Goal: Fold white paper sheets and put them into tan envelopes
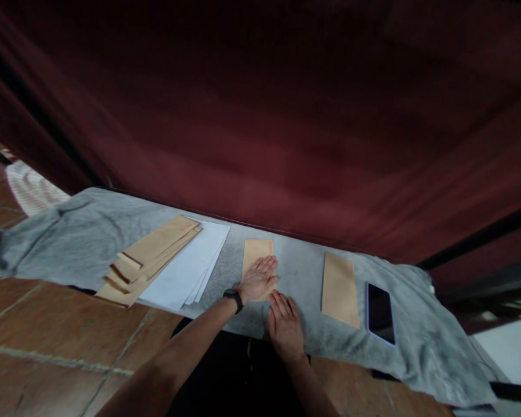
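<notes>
My left hand [257,279] lies flat, fingers stretched out, on a brown envelope [257,252] in the middle of a grey cloth [82,237]. A black watch sits on that wrist. My right hand [284,328] rests palm down on the cloth just below the envelope's near end, its fingers straight and together. Neither hand grips anything.
A stack of brown envelopes [150,258] lies on several white sheets [191,269] to the left. Another brown envelope [339,288] and a dark phone [380,313] lie to the right. A dark red curtain [286,116] hangs behind. Tiled floor [47,341] shows in front.
</notes>
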`<state>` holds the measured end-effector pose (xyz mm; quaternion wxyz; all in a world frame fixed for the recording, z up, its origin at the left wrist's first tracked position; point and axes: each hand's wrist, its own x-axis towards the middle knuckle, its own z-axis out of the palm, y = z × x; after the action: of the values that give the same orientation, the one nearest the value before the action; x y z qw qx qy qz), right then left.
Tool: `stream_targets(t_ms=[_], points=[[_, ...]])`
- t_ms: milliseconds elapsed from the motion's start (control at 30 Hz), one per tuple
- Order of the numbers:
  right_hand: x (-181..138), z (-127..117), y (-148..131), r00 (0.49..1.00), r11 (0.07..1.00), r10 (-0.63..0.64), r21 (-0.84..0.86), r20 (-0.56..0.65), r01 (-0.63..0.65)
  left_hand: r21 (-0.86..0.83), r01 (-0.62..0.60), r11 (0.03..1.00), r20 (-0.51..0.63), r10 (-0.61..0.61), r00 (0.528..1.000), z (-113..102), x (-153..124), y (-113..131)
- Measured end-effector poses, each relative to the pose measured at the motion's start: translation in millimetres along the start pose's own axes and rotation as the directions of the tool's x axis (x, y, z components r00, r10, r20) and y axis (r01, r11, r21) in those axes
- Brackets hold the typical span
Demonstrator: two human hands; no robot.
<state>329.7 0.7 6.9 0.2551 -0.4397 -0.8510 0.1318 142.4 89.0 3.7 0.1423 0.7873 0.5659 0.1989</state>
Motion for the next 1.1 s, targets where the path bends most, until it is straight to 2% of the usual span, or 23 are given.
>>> stream_targets(t_ms=[267, 567, 767, 900, 1100], points=[[-0.6, 0.8, 3.7, 0.997, 1.000, 0.015, -0.018, -0.069, -0.017, -0.016, -0.062, 0.998, 0.014, 0.063, 0.998, 1.8, -28.8, 14.8], [-0.6, 3.3, 7.7, 0.994, 0.998, 0.051, 0.047, -0.095, -0.047, -0.066, -0.060, 0.996, 0.099, 0.066, 0.993, -6.9, -65.2, 36.0], [-5.1, 5.0, 13.5, 0.989, 0.989, 0.108, 0.108, -0.101, -0.097, -0.074, -0.162, 0.984, 0.042, 0.165, 0.985, -16.8, -96.4, 48.9], [3.5, 4.1, 16.8, 0.998, 0.985, 0.034, 0.169, -0.047, -0.026, -0.033, -0.187, 0.982, 0.033, 0.188, 0.982, -15.6, -108.1, 50.3], [49.0, 8.0, 12.1, 0.971, 0.973, -0.164, 0.193, 0.174, 0.129, -0.060, -0.102, 0.993, 0.023, 0.103, 0.994, -14.0, -110.2, 53.5]])
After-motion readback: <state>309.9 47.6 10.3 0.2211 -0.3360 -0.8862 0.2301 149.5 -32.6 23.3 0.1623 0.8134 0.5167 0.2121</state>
